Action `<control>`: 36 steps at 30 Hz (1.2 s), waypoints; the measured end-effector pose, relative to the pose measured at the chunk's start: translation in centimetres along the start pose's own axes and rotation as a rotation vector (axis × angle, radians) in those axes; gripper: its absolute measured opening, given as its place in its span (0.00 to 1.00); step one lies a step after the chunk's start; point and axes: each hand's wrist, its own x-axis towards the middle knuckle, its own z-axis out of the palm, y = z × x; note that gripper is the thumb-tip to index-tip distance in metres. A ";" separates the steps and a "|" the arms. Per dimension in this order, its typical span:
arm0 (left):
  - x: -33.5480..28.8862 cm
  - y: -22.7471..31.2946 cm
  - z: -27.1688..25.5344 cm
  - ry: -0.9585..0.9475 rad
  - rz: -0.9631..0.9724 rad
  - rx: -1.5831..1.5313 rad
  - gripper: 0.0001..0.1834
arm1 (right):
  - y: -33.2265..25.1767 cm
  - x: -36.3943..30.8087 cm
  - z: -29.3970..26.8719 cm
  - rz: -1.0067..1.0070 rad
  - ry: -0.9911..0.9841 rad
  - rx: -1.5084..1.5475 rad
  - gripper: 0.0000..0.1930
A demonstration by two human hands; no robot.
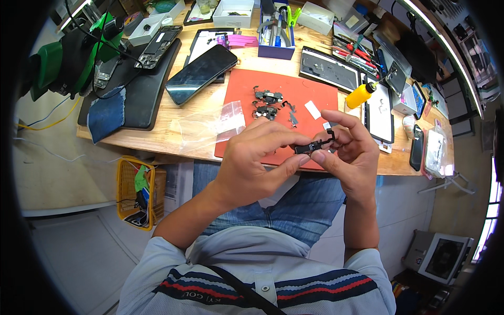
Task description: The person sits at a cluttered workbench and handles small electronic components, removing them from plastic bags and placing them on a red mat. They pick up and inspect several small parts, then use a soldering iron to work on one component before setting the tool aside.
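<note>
A small black phone part with a bent flex cable (308, 147) is pinched between my two hands, just above the near edge of an orange-red mat (286, 79). My left hand (257, 160) grips its left end with thumb and forefinger. At its other end, my right hand (350, 155) holds it between thumb and fingers, with the forefinger raised. On the mat beyond lie two similar black-and-silver parts (266, 96), a loose dark flex strip (291, 115) and a white rectangular piece (312, 109). A clear zip bag (212, 126) lies left of my left hand.
A dark smartphone (202, 74) rests left of the mat. Behind it stands a blue tool box (275, 50). To the right are a yellow bottle (361, 95), an opened tablet (329, 68) and several screwdrivers (362, 55). A yellow basket (126, 194) stands below the table's left side.
</note>
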 end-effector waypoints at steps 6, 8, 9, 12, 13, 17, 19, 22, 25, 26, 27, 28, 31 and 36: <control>0.1 0.1 0.3 -0.018 -0.011 -0.038 0.13 | 0.0 -0.4 -0.4 -0.050 -0.021 -0.045 0.32; 0.1 0.0 0.4 -0.021 0.008 -0.022 0.12 | 0.0 -0.5 -0.5 -0.066 -0.030 -0.046 0.31; 0.1 0.2 0.5 -0.012 -0.005 -0.014 0.12 | -0.1 -0.5 -0.4 -0.057 -0.024 -0.038 0.30; 0.1 0.6 0.6 0.013 -0.045 -0.020 0.11 | -0.5 -0.7 -0.2 0.025 0.008 0.052 0.28; 0.1 0.5 0.6 0.020 -0.058 -0.041 0.11 | -0.5 -0.8 -0.2 0.060 0.021 0.093 0.27; -0.1 0.1 0.3 -0.005 -0.088 -0.081 0.13 | -0.4 -0.6 -0.2 0.034 -0.003 0.065 0.26; 0.0 0.2 0.4 -0.003 -0.048 -0.060 0.14 | -0.6 -0.6 -0.2 0.044 -0.002 0.033 0.26; 0.0 0.1 0.5 0.023 0.009 -0.007 0.15 | -0.7 -0.6 0.2 0.041 0.025 0.061 0.26; 0.0 0.1 0.7 0.055 0.032 0.035 0.15 | -0.6 -0.6 0.3 0.033 0.019 0.014 0.27; 0.0 0.1 0.7 0.064 0.034 0.045 0.15 | -0.6 -0.6 0.3 0.019 0.020 0.002 0.27; -0.1 0.1 0.7 0.070 0.035 0.047 0.14 | -0.6 -0.6 0.4 0.006 0.023 -0.011 0.26; -0.1 0.1 0.7 0.077 0.035 0.050 0.14 | -0.5 -0.6 0.5 -0.007 0.026 -0.023 0.26; -0.4 -0.1 0.7 0.103 0.014 0.052 0.12 | -0.2 -0.5 0.5 -0.020 0.019 -0.012 0.27; -0.4 0.2 0.0 0.026 -0.128 -0.051 0.11 | -0.2 -0.6 0.8 0.018 0.033 0.037 0.26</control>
